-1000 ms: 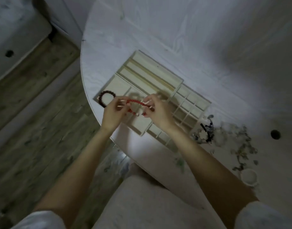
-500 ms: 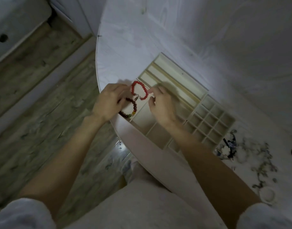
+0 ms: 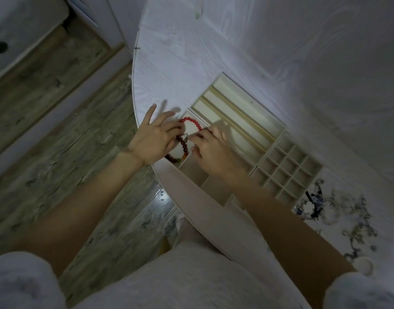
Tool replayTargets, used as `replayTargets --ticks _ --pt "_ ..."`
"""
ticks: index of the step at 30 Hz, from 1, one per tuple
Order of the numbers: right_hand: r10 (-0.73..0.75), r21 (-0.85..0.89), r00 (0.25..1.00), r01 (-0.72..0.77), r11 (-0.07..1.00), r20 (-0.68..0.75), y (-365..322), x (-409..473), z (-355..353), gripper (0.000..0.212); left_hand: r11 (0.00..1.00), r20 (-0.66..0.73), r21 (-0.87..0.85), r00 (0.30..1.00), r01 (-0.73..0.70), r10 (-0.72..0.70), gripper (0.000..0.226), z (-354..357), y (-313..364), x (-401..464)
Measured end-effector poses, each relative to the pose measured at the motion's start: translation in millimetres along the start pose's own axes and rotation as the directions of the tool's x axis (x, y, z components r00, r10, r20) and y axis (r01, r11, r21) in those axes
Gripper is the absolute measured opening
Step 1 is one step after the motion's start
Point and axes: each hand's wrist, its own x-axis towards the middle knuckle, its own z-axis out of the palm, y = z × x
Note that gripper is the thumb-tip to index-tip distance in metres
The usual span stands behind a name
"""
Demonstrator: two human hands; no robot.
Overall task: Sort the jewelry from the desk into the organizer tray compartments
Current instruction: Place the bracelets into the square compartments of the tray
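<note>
Right hand [image 3: 213, 152] pinching the red bead bracelet [image 3: 192, 122] near its small clasp, fingertips curled round the strand over the near-left compartment of the organizer tray [image 3: 278, 128]. Left hand [image 3: 154, 141] alongside, outer fingers spread and straight; whether its thumb and forefinger also grip the red strand cannot be told, hidden behind the palm. Just beneath, already lying in that same compartment, a dark bead bracelet [image 3: 182, 150] with a few coloured beads, partly covered by the left hand. Further out, long slots along the tray's far side and a grid of small square cells to the right, all seemingly bare. Beyond the tray, on the white bench [image 3: 236, 41], a tangled heap of jewelry [image 3: 338, 210] still unsorted, so most of the job apparently ahead. Risks from here: red strand dropped across the dark one and snagging beads; tray sitting near the bench edge, so a nudge from the left wrist likely to tip it toward the floor.
</note>
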Motion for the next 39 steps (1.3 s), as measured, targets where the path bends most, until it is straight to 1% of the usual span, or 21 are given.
replayTargets --ticks 2,4,8,11,15,17,20,21,23,26,27,29,31,33,36,39 --pt "0.012 0.022 0.999 -0.011 1.000 -0.039 1 1 -2 0.025 1.000 -0.022 0.011 1.000 0.008 -0.008 0.040 1 1 2" --pt "-0.004 -0.031 0.998 0.002 1.000 -0.066 3 3 -4 0.025 1.000 -0.001 0.016 1.000 0.013 -0.013 0.044 2 1 5" --pt "-0.072 -0.180 0.997 0.069 0.981 -0.009 7 4 -6 0.023 0.998 0.072 0.062 0.997 0.000 -0.005 0.050 3 -1 9" --pt "-0.073 -0.235 0.997 0.068 0.970 -0.012 7 4 -6 0.024 0.999 0.030 0.051 1.000 -0.008 0.006 0.047 5 -2 9" --pt "-0.024 -0.189 0.996 0.008 0.982 -0.083 1 14 -3 0.012 1.000 -0.009 0.025 1.000 0.004 -0.004 0.045 9 -2 7" --pt "-0.005 -0.146 0.997 -0.005 0.989 -0.072 -3 22 -2 0.013 1.000 -0.008 0.024 1.000 0.013 -0.013 0.046 10 -2 6" --pt "-0.026 -0.053 1.000 0.026 0.998 -0.004 -5 30 -2 0.016 1.000 -0.049 0.022 0.999 0.002 -0.001 0.045 12 -2 7" --pt "-0.035 -0.029 0.999 0.035 0.999 0.013 -4 31 -3 0.015 1.000 -0.074 0.020 0.997 -0.009 0.010 0.044 12 -2 8" --pt "-0.062 -0.016 0.998 0.061 0.998 -0.005 0 32 -4 0.009 1.000 -0.111 0.015 0.993 -0.028 0.029 0.040 12 -2 10" --pt "-0.124 -0.038 0.991 0.122 0.992 -0.053 6 31 -6 0.006 0.999 -0.113 0.015 0.992 -0.050 0.051 0.038 11 -2 9" --pt "-0.123 -0.046 0.990 0.121 0.992 -0.062 8 30 -7 0.006 0.999 -0.108 0.007 0.993 -0.053 0.053 0.038 11 -2 8" --pt "-0.084 -0.089 0.992 0.075 0.993 -0.094 11 29 -5 0.008 0.999 -0.097 -0.014 0.994 -0.052 0.050 0.038 11 -2 7" --pt "-0.046 -0.191 0.994 0.025 0.981 -0.104 14 28 0 0.012 0.999 -0.078 -0.011 0.996 -0.050 0.049 0.039 11 -2 7" --pt "-0.036 -0.275 0.991 -0.001 0.961 -0.131 13 27 6 0.011 0.999 -0.059 0.003 0.997 -0.047 0.047 0.040 11 -2 6" --pt "0.003 -0.243 0.976 -0.056 0.968 -0.217 9 31 5 0.012 1.000 -0.042 0.003 0.999 -0.028 0.028 0.042 11 1 4" --pt "-0.007 -0.196 0.980 -0.032 0.980 -0.198 12 34 1 0.015 1.000 -0.052 -0.030 0.999 0.005 -0.007 0.043 13 7 0"
